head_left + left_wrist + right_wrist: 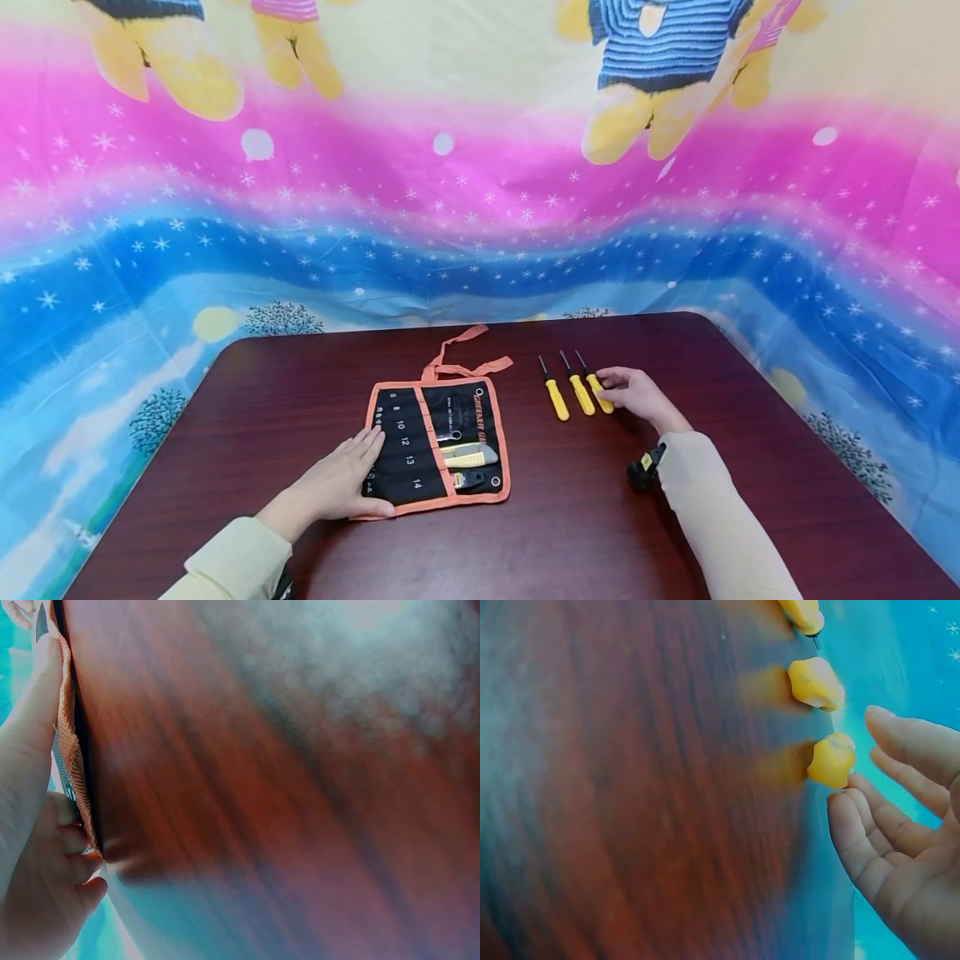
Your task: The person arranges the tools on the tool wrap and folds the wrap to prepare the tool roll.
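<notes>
My left hand [341, 477] rests with straight fingers on the left part of a black tool pouch [397, 467] with orange edging, which lies spread on the table. In the pouch's right-hand pockets sit a yellow-and-grey utility knife [468, 455] and a black tool with a yellow label [468, 480]. At the right, my right hand [633, 395] is beside the rightmost of three yellow-handled screwdrivers [592, 385]; its fingertips are right at the handle. The right wrist view shows thumb and fingers apart around that handle's end [832, 761]. The middle screwdriver [580, 395] and left screwdriver [556, 400] lie alongside.
Orange tie straps [457, 358] trail from the pouch's far edge. The dark red wooden table [555, 533] ends at a patterned cloth backdrop [465, 208] hanging behind and at both sides.
</notes>
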Action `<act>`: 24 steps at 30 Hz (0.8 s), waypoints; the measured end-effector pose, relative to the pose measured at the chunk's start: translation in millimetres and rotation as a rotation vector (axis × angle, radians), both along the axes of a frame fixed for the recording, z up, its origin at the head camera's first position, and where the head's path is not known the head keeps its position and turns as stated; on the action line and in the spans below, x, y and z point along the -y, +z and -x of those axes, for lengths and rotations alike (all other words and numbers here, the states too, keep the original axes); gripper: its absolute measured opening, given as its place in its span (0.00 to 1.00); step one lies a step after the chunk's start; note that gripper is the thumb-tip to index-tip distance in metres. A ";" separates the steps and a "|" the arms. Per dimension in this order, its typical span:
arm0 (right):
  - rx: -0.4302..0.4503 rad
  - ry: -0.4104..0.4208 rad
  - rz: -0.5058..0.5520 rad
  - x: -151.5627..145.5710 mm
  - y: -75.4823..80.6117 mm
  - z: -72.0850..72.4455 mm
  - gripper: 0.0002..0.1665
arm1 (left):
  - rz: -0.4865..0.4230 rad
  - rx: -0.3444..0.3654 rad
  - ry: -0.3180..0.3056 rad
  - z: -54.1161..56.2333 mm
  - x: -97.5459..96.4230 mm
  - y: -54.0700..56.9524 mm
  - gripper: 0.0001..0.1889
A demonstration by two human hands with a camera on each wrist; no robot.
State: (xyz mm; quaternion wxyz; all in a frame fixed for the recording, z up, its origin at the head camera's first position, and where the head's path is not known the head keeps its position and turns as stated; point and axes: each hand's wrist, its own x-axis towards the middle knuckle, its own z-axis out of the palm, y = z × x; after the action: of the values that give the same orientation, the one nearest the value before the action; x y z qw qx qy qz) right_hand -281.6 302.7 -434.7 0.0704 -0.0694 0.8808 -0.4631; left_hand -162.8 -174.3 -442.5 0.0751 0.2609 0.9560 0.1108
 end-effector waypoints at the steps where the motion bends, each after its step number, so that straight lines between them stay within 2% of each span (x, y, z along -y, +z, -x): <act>1: 0.002 0.001 -0.006 -0.1 -0.3 0.3 0.26 | 0.001 -0.002 0.001 0.0 0.1 -0.2 0.59; 11: 0.034 -0.023 -0.055 0.5 -2.4 0.6 0.26 | -0.001 -0.017 0.003 -0.4 0.0 -0.5 0.59; 18: 0.074 -0.045 -0.057 1.0 -0.6 -0.8 0.24 | 0.001 -0.018 0.010 -0.8 -0.5 0.5 0.59; 24: 0.073 -0.044 -0.059 0.8 -0.2 -1.3 0.23 | -0.007 -0.005 0.017 -1.0 -0.7 1.3 0.59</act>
State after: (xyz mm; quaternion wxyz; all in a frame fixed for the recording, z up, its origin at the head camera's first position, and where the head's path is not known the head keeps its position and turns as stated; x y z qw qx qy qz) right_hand -280.3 301.9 -434.9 0.0944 -0.0306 0.8921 -0.4408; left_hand -161.8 -173.7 -441.1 0.0710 0.2532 0.9580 0.1140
